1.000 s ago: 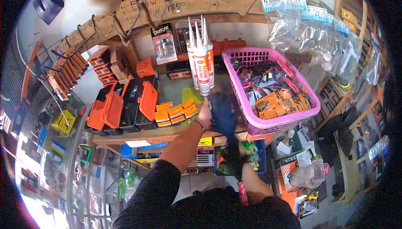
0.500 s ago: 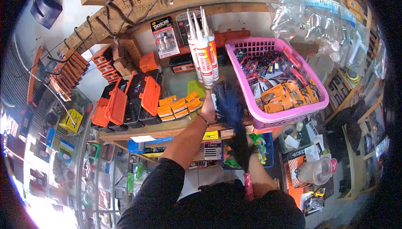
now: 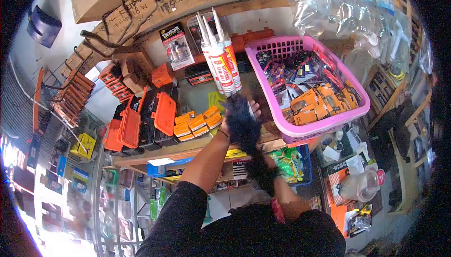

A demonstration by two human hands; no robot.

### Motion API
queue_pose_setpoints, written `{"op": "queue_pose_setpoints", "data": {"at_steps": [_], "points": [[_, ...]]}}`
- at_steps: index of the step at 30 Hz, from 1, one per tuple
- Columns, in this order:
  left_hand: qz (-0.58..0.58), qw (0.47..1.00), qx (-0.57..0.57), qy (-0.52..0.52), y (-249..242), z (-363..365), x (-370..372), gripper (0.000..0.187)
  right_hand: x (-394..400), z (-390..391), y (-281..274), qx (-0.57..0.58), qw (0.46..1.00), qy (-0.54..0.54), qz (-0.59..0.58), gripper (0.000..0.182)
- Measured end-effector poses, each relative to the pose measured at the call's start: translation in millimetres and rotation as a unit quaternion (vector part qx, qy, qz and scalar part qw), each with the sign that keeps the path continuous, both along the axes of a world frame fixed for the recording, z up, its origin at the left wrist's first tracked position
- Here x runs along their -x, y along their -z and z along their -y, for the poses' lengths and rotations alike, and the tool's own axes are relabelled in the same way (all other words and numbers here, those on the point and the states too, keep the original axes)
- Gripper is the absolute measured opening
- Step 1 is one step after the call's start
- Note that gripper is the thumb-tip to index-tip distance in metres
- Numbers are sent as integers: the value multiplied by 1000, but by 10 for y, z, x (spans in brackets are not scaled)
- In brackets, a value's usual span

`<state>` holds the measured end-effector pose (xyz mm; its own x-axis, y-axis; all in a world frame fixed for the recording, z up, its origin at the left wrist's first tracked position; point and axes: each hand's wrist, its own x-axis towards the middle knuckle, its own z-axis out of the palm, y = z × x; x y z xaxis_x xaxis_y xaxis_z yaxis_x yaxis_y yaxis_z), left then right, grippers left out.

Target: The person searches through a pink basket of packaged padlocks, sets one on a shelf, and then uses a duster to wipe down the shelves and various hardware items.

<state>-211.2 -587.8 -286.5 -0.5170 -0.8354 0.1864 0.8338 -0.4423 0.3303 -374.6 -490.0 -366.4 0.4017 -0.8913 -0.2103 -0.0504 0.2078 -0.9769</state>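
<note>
A dark feather duster (image 3: 244,128) with a pink-red handle (image 3: 277,211) is in my right hand (image 3: 269,162), which is closed round it and partly covered by feathers. My left hand (image 3: 226,124) is behind the duster's blurred tip. Its fingertips show on the far side, curled round a white thing (image 3: 250,110) that is mostly hidden. Just beyond, white silicone sealant tubes (image 3: 220,69) stand upright in a cluster, nozzles up. Small orange boxes (image 3: 197,124) lie to the left of my left hand.
A pink basket (image 3: 307,128) filled with packaged goods stands at the right of the shelf. Orange-lidded cases (image 3: 165,113) line the left. Below is a blue bin (image 3: 307,163) of green packets. Clear plastic bags (image 3: 347,19) hang at upper right.
The duster's feathers have swung left and now lie across my left hand. My right hand has moved up and slightly left. The camera view has shifted a little.
</note>
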Motion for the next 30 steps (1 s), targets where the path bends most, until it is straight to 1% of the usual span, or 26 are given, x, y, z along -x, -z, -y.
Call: {"op": "queue_pose_setpoints", "data": {"at_steps": [1,2,3,4,5,6,7,8,9,11,13,15,16,17,19,20,21,22,23,24,25,26,27,28,29,30], "points": [[33,999,-30,-23,-88,-37,3,78,30,76,356,-21,999,12,33,54],[36,998,-34,-25,-184,-75,7,78,66,-65,-278,-208,904,87,363,17],[121,991,-41,-39,-277,-101,19,80,183,73,-32,-92,977,-10,191,18],[204,977,-47,-51,-320,-112,41,82,87,131,228,-53,989,-12,139,17],[202,977,-48,-48,-267,-96,52,82,57,154,423,-13,996,-12,85,17],[135,990,-7,-36,-163,-59,47,80,95,170,438,-14,996,-9,82,17],[67,997,34,-25,-64,-21,35,79,122,208,449,-67,989,0,135,17],[45,999,-20,-17,-2,48,-1,81,121,252,429,-120,975,8,188,17],[45,999,-20,-19,-177,-38,58,81,97,294,410,-172,955,13,241,17],[224,967,-34,-116,-464,-229,161,85,30,290,413,-278,896,24,344,19],[213,973,-28,-87,-294,-148,74,84,49,228,432,-269,899,27,344,19],[57,998,-13,-26,-268,-144,75,81,160,172,407,-244,908,35,339,18],[38,998,-42,-29,-246,-162,84,81,207,148,388,-230,913,37,336,17],[38,998,-40,-30,-296,-165,102,81,235,127,349,-217,917,36,334,17],[155,985,-30,-63,-389,-188,107,81,229,48,284,-196,922,32,333,16],[144,986,-78,-36,-340,-147,83,82,173,-37,178,-199,920,31,336,16],[146,985,-80,-35,-326,-164,68,82,90,-144,-12,-108,970,12,218,17],[110,992,-56,-36,-316,-177,77,80,29,-230,-197,-13,996,-5,93,18],[72,996,-31,-36,-310,-174,96,79,20,-263,-282,83,996,-21,-37,20],[-1,999,-42,26,-181,-62,42,90,-2,-17,350,227,958,-85,-154,25],[-3,999,-40,27,-196,-58,52,90,60,-8,293,229,957,-84,-155,25],[30,999,-32,19,-240,-77,56,90,115,-15,179,-48,983,-18,175,25],[64,998,-26,9,-377,-152,76,89,121,-26,104,-318,821,49,472,24],[203,971,-54,-112,-498,-215,169,92,81,-45,129,-320,819,46,474,24],[206,970,-55,-113,-405,-168,91,92,42,-79,184,-95,966,53,236,22],[136,988,-51,-56,-229,-50,6,90,30,-94,247,144,987,57,-34,21]]}}
